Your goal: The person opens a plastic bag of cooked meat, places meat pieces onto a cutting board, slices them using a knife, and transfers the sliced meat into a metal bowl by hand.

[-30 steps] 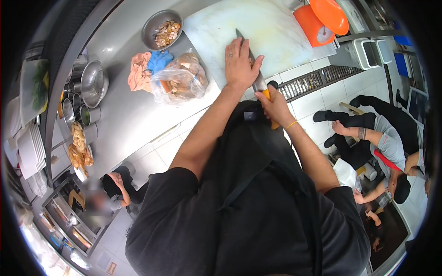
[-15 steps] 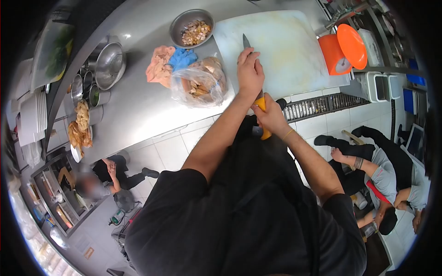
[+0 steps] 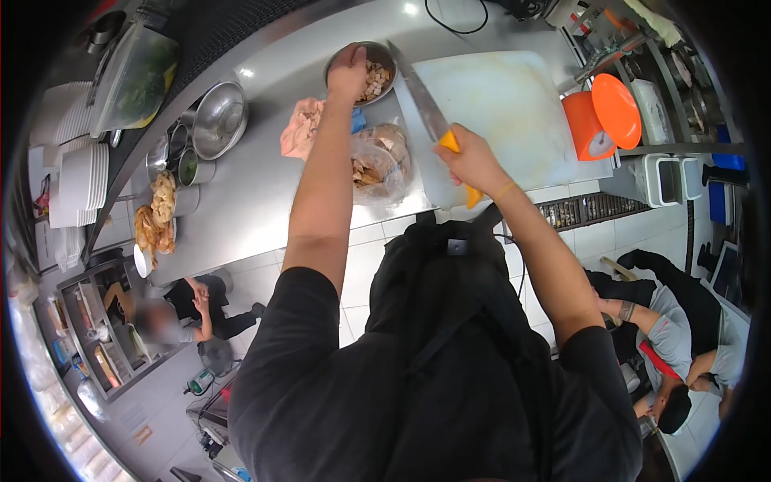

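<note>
My left hand (image 3: 348,74) reaches over the left side of a metal bowl (image 3: 391,66) of chopped pieces (image 3: 375,81); its fingertips are hard to make out there. In my right hand (image 3: 474,165) is the yellow handle of a large knife (image 3: 426,98), whose blade points up and left above the left edge of the white cutting board (image 3: 498,112). Below the bowl lies a clear plastic bag (image 3: 384,165) with light-brown food in it. A pink cloth (image 3: 302,128) and a blue one (image 3: 357,120) are partly behind my left forearm.
An orange scale (image 3: 586,124) stands at the board's right. Metal bowls (image 3: 219,120) and cooked poultry (image 3: 154,217) are on the counter's left. A person (image 3: 189,309) is at lower left, and co-workers (image 3: 662,321) are at the right. A floor grate (image 3: 590,209) runs below the board.
My left hand has left the knife blade over the board and moved up-left to the bowl. My right hand still holds the knife, now tilted further left. The view has shifted.
</note>
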`<state>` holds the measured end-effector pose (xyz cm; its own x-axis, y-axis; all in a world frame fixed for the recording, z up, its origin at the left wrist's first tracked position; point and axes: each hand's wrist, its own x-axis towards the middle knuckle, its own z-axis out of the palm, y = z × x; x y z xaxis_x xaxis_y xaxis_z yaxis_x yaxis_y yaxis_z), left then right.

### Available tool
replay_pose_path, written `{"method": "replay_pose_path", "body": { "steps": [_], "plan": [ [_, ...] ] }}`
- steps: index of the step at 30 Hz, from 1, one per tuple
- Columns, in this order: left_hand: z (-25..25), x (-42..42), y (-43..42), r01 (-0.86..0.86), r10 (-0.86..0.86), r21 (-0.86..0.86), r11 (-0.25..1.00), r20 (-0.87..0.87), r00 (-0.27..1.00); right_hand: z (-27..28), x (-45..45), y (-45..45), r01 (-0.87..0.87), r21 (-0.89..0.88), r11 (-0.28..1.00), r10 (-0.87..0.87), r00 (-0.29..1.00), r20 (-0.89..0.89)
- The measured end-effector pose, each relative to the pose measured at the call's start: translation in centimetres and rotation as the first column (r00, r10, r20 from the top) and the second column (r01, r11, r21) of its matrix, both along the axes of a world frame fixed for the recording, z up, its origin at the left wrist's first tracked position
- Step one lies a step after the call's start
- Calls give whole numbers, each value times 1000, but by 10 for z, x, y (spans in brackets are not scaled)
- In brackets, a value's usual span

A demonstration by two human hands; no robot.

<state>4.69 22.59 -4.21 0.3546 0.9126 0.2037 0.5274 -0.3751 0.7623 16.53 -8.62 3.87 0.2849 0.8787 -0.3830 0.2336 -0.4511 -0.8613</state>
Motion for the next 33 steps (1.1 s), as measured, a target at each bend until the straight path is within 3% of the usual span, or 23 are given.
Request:
{"method": "replay_pose_path", "body": {
  "steps": [2, 4, 5, 8, 9, 13, 16, 20, 25, 29, 33],
  "plan": [
    [12, -12, 1, 11, -11, 0, 1000, 94, 996, -4, 12, -20, 73, -14, 997, -72, 995, 76],
    [33, -26, -2, -3, 15, -62, 998, 181, 983, -31, 34, -40, 83, 26, 996, -87, 950, 301],
    [41, -36, -3, -6, 7, -3, 1000, 188, 982, -36, 41, -47, 90, 43, 995, -100, 918, 384],
    [81, -67, -31, -23, 54, -120, 992, 264, 963, -43, 57, -71, 133, 71, 989, -150, 804, 576],
    [97, -76, -53, -50, 65, -52, 997, 340, 938, -45, 60, -80, 124, 17, 992, -108, 781, 615],
    [116, -123, -120, -111, 96, 100, 989, 139, 986, -61, 53, -98, 151, -133, 980, -17, 722, 692],
    [102, -154, -155, 2, -1, 33, 999, -26, 1000, -60, 46, -99, 169, -184, 968, 10, 708, 706],
    [88, -172, -182, 3, -21, -128, 992, -136, 990, -61, 43, -97, 182, -197, 963, 17, 693, 721],
    [66, -175, -193, -46, 17, -94, 995, -281, 959, -65, 47, -96, 167, -184, 969, 20, 685, 728],
    [44, -162, -192, -198, 112, -167, 966, -418, 902, -69, 48, -97, 162, -180, 970, 24, 675, 737],
    [48, -156, -189, -246, 145, -165, 955, -461, 875, -69, 47, -99, 165, -165, 972, 13, 669, 743]
  ]
}}
